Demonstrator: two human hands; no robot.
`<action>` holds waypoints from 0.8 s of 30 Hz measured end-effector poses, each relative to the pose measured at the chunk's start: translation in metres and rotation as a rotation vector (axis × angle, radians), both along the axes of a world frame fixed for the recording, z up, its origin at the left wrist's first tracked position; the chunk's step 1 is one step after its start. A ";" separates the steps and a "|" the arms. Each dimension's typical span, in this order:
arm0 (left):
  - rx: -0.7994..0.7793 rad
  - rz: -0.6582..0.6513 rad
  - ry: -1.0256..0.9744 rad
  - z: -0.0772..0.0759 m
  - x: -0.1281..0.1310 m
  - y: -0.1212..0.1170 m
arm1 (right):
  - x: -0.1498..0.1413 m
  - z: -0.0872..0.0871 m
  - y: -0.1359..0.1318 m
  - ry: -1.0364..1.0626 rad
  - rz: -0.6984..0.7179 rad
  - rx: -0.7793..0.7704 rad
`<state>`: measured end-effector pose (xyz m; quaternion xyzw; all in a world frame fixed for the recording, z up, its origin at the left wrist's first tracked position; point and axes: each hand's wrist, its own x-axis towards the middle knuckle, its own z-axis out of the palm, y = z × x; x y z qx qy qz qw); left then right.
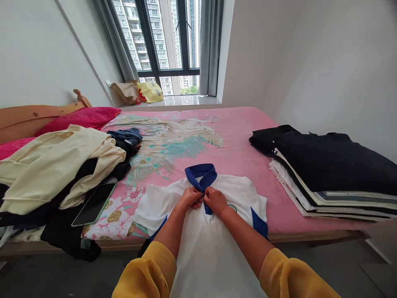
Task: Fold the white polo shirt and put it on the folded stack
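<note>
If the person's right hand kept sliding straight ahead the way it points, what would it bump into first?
The right hand pinches the placket of the white polo shirt. Going straight on, it would probably first meet that shirt's blue collar, then bare pink bedspread; depth is hard to judge.

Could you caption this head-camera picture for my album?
Both hands, left hand and right hand, pinch the placket of a white polo shirt below its blue collar on a pink bed.
</note>
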<state>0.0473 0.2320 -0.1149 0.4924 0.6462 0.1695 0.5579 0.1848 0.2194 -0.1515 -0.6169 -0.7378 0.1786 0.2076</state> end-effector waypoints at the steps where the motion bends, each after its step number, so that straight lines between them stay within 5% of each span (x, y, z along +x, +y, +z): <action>1: 0.000 0.001 -0.010 0.001 0.000 0.000 | 0.000 0.000 0.000 0.002 -0.001 0.000; 24: 0.072 -0.006 0.114 -0.020 0.003 0.007 | 0.001 0.006 0.005 0.084 -0.042 -0.110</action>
